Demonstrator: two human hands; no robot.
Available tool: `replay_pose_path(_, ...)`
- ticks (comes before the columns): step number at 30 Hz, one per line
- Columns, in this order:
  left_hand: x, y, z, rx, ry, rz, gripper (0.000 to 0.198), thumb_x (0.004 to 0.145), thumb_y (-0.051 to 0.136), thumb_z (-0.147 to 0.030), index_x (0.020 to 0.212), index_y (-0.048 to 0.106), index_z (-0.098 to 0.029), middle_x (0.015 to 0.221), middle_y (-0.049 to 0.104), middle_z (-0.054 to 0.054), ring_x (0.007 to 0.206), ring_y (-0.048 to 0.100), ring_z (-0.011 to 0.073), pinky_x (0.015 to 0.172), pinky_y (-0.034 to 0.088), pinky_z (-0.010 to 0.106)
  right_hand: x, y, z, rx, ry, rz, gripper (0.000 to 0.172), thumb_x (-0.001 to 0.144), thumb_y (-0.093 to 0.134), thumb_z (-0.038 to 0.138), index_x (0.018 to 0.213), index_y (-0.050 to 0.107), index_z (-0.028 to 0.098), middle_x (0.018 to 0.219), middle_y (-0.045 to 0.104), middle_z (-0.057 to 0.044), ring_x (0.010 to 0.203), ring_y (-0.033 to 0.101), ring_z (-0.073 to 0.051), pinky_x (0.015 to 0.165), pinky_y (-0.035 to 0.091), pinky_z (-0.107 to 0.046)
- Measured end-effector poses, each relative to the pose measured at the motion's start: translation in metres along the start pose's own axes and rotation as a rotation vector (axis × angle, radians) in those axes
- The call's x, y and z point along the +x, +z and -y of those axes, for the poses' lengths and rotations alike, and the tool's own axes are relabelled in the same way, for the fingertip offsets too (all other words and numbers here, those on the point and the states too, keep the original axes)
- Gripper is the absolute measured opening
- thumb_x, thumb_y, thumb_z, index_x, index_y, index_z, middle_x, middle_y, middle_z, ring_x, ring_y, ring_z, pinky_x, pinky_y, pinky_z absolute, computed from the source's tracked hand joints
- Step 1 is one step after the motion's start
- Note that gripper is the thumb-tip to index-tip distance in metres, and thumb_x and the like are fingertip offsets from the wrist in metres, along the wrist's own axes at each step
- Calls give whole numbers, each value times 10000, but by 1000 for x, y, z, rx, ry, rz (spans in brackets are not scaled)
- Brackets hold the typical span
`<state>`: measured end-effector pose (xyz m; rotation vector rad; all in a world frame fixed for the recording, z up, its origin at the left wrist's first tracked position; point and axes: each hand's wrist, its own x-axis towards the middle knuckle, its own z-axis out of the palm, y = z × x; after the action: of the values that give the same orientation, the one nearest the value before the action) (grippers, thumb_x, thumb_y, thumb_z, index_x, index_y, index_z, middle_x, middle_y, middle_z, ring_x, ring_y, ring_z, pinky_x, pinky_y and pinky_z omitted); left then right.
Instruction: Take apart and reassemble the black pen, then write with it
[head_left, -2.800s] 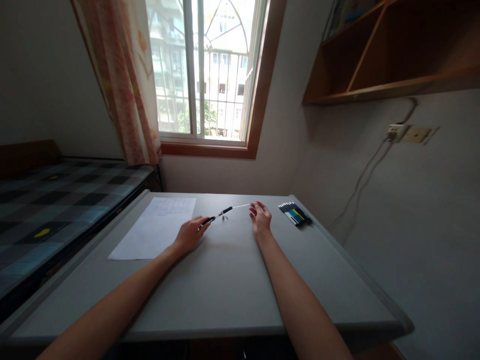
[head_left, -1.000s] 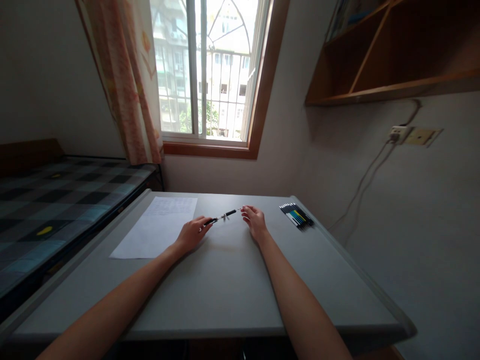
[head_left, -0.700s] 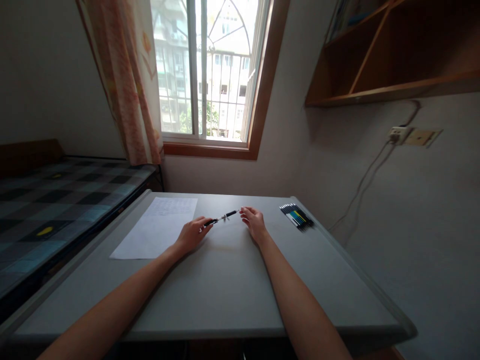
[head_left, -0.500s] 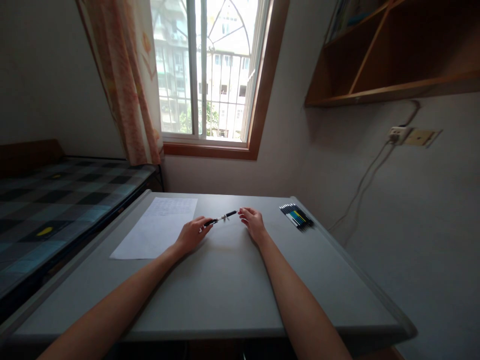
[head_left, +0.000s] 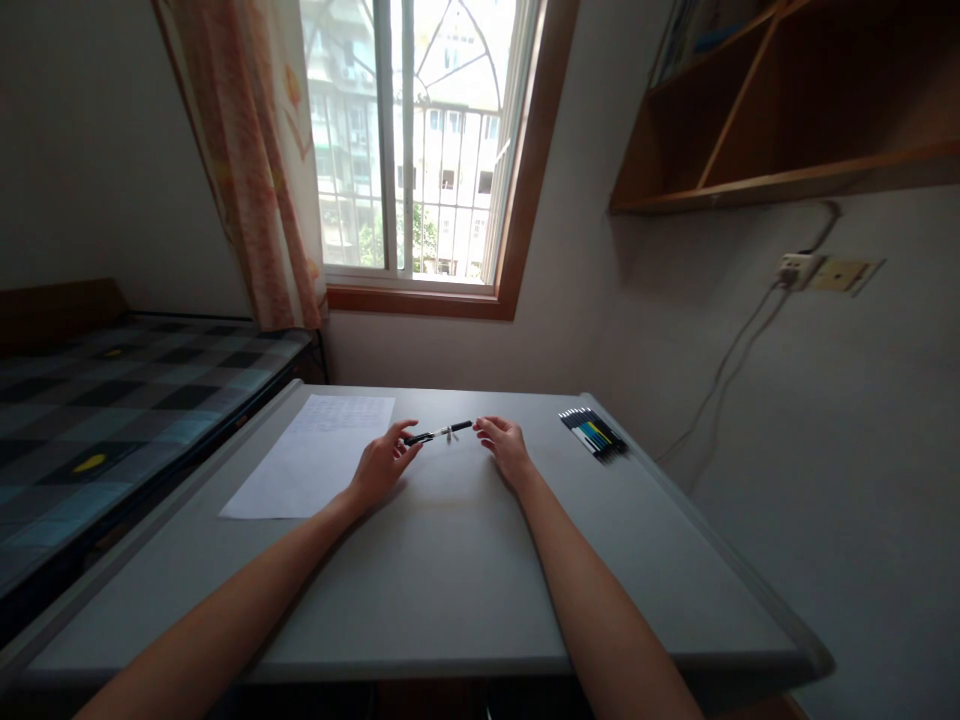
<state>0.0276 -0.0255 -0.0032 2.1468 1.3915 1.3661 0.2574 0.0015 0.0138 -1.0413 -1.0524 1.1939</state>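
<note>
A black-and-clear pen [head_left: 431,436] spans the gap between my two hands, above the middle of the table. A small, shiny piece [head_left: 450,434] shows under or on its middle, too small to name. My left hand [head_left: 381,465] is around the pen's left end, thumb and forefinger spread apart, one above and one below it. At the other end, my right hand [head_left: 506,447] rests with loosely curved fingers. Its fingertips are very close to the pen's right tip, and I cannot tell whether they touch it.
A white sheet of paper [head_left: 300,470] with faint writing lies on the table [head_left: 450,590] at left. Several dark pens or markers, some with coloured parts, lie in a row [head_left: 592,435] at right. A bed [head_left: 150,400] stands left of the table, and a shelf [head_left: 750,180] hangs at upper right.
My left thumb and fingers have spread apart from their closer hold on the pen's left end. The pen has shifted slightly, and my right hand is almost unchanged.
</note>
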Motion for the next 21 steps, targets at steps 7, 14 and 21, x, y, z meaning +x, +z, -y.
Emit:
replay_pose_path(7,0,0,-1,3,-2,24,373,787,534,-394,1129,510,-245,822,643,8,570,557,108,580,461,239,1,0,-3,-22,1,41,256,582,686,397,692,636,172,709,638,-29,623,534,-113,598,386,-245)
replay_pose_path(14,-1,0,1,20,8,56,366,796,521,-405,1127,510,-251,831,638,8,572,542,101,596,460,238,1,1,-2,-33,-33,-1,264,581,685,416,674,627,176,698,634,-24,643,538,-121,613,389,-251)
replay_pose_path(21,-1,-1,3,22,7,99,327,819,483,-415,1075,568,-231,733,633,4,569,559,112,593,455,237,2,-1,-4,-38,-40,27,298,580,691,433,697,621,167,697,623,-28,626,532,-114,595,388,-240)
